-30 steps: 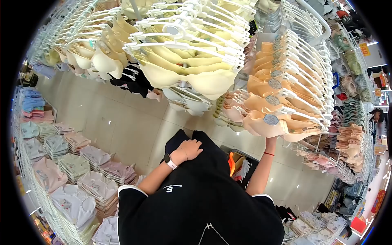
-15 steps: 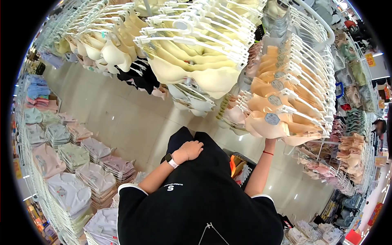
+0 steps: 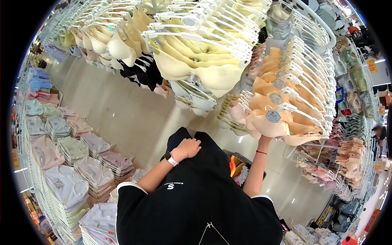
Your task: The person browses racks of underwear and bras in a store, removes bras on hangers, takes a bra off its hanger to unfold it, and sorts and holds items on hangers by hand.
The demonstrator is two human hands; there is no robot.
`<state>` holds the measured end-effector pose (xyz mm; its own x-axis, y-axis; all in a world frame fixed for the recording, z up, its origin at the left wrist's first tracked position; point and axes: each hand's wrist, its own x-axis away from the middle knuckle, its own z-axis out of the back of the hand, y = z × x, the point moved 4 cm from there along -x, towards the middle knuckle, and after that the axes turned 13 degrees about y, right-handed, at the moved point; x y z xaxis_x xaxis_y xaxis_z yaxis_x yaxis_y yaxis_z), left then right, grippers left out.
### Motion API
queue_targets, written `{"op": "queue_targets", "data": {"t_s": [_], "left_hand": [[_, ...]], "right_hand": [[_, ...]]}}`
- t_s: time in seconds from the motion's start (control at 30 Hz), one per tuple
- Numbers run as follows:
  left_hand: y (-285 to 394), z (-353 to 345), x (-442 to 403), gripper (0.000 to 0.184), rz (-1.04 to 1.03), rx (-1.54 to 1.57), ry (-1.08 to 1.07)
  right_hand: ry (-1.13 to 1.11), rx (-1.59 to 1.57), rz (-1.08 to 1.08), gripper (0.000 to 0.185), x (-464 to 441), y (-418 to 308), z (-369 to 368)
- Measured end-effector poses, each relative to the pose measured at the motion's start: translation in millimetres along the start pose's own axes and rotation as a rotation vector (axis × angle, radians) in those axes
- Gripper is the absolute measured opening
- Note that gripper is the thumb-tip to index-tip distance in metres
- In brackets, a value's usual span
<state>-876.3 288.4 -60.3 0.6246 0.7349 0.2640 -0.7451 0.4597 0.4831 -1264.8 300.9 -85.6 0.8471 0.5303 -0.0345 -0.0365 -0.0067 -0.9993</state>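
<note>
My left hand [image 3: 188, 149] lies flat on my dark-clothed leg [image 3: 178, 139], fingers stretched out and holding nothing. A watch with a pale strap [image 3: 170, 159] is on that wrist. My right hand [image 3: 264, 141] reaches up to the underside of the front peach bra [image 3: 265, 123], on a row of similar bras on white hangers. The bra's cup covers its fingers, so whether they grip it cannot be seen. A round grey tag [image 3: 273, 116] sits at the middle of this bra. Left of that row hang pale yellow bras [image 3: 196, 73].
Folded pastel garments [image 3: 67, 183] stand in stacks at the left. A basket with an orange item [image 3: 233, 165] is beside my right leg. More bras [image 3: 351, 155] hang low at the right. Tiled floor [image 3: 122, 110] shows between the displays. Another person [image 3: 379, 132] is at the far right.
My right hand has shifted slightly left along the bottom of the front peach bra. My left hand stays on my leg. The view has turned a little.
</note>
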Motion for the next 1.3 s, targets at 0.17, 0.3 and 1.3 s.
{"op": "queue_targets", "data": {"t_s": [0.17, 0.3, 1.3], "left_hand": [[-4, 9, 3, 0.032, 0.039, -0.043, -0.015], [-5, 5, 3, 0.032, 0.037, -0.044, -0.047], [-168, -68, 77, 0.032, 0.268, 0.397, 0.114]], "right_hand": [[0.025, 0.02, 0.044, 0.051, 9, -7, -9], [0.041, 0.029, 0.066, 0.051, 12, -11, -13], [0.269, 0.465, -0.109, 0.028, 80, 44, 56]]}}
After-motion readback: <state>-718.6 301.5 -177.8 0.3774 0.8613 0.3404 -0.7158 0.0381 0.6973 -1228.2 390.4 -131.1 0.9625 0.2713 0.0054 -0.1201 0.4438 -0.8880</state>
